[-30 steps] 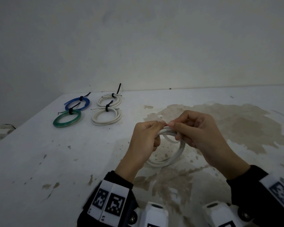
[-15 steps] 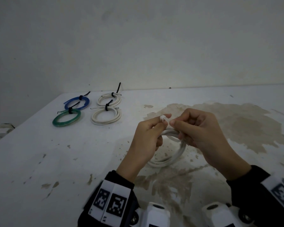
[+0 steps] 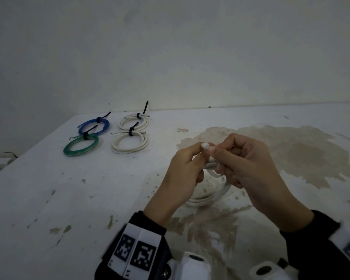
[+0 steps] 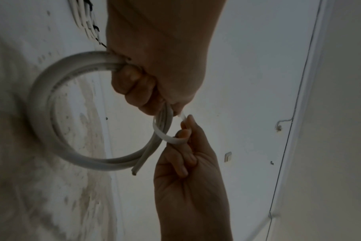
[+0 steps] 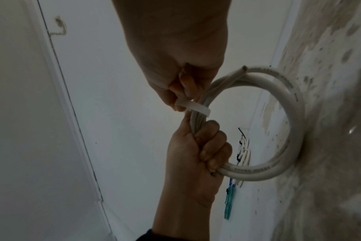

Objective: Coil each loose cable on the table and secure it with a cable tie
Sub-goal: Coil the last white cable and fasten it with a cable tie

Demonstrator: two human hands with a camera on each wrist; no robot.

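A coil of white cable [image 3: 210,199] hangs upright just above the table [image 3: 49,199], between my two hands. My left hand [image 3: 190,158] grips the top of the coil, its fingers [image 4: 134,84] curled round the strands. Its thumb and forefinger also hold the head of a white cable tie [image 3: 205,146]. My right hand [image 3: 226,152] pinches the tie's strap [image 5: 194,108], which loops loosely round the bundled strands [image 4: 165,137]. One cut cable end [image 4: 135,171] sticks out of the coil.
Four coils tied with black ties lie at the far left: blue [image 3: 94,126], green [image 3: 81,147] and two white [image 3: 133,122] [image 3: 129,144]. A brown stain [image 3: 291,154] covers the table's right part. The table's left edge and a wall behind are close.
Both hands have risen slightly with the coil. The white tie head now shows between the fingertips, where before the fingers were pressed together over it.
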